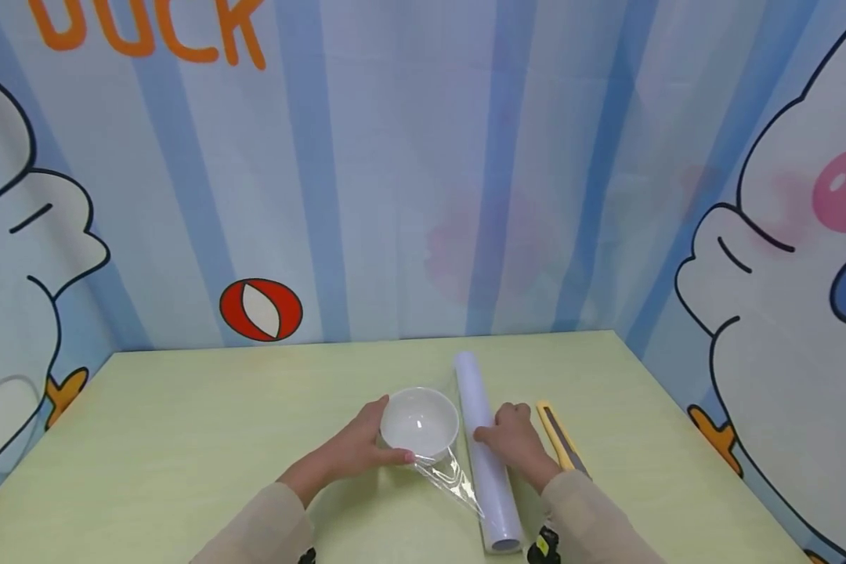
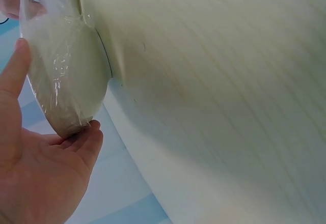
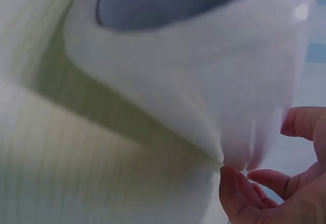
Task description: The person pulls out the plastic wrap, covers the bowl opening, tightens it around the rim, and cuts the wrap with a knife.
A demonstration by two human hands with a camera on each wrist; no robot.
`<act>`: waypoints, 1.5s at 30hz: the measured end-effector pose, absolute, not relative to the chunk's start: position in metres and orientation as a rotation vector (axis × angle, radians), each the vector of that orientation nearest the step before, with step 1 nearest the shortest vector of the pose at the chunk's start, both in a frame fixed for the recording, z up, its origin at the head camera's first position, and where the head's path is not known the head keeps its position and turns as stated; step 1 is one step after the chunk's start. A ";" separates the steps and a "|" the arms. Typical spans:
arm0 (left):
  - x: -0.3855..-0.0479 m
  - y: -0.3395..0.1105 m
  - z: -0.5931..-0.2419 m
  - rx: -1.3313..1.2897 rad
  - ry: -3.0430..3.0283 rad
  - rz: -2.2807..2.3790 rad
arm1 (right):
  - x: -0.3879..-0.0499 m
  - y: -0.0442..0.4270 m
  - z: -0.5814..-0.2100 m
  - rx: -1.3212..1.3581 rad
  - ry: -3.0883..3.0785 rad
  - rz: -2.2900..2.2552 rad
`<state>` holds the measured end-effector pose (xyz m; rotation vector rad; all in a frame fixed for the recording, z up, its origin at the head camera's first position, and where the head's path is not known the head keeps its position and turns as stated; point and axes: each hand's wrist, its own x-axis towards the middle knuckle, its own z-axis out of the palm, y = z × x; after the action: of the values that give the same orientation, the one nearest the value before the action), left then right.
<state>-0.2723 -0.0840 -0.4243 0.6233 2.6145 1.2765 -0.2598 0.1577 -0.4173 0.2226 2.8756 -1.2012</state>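
Left grip (image 1: pixel 363 441) holds the bowl (image 1: pixel 417 423), thumb at the near edge of the rim and fingers around the left side. Right grip (image 1: pixel 520 442) holds the roll (image 1: pixel 489 478) near mid-length: thumb across the top, fingers bent, fingertips touching the surface.

Orientation: the roll lies flat on the bench (image 1: pixel 254 439), its long axis running from near to far. The far end slants slightly left; the near end, with its hollow core exposed, faces the wearer. The bowl stands with its mouth up.

Materials: the roll is a smooth, pale lilac-white cylinder. The bowl is round, white and glossy. The film (image 1: pixel 454 482) is clear, shiny plastic, wrinkled against the bowl and drawn out in a narrow, creased strip from the near rim to the roll. The bench top is pale yellow-green with a faint linear grain.

Position: the bowl lies to the right of the left grip and just left of the roll. The roll lies between the bowl and the right grip. The utility knife (image 1: pixel 554 431), yellow and grey, lies beyond the roll on the right, partly hidden by the right wrist and sleeve. Behind the bench hangs a blue-striped cloth (image 1: pixel 395 157).
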 end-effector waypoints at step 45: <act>-0.267 -0.087 -0.421 0.599 2.649 1.243 | -0.253 0.172 -0.420 0.306 2.740 -1.257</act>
<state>-0.2673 -0.0869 -0.4206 0.5991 2.6491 1.2428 -0.2530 0.1725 -0.4201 0.3058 2.7395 -1.2573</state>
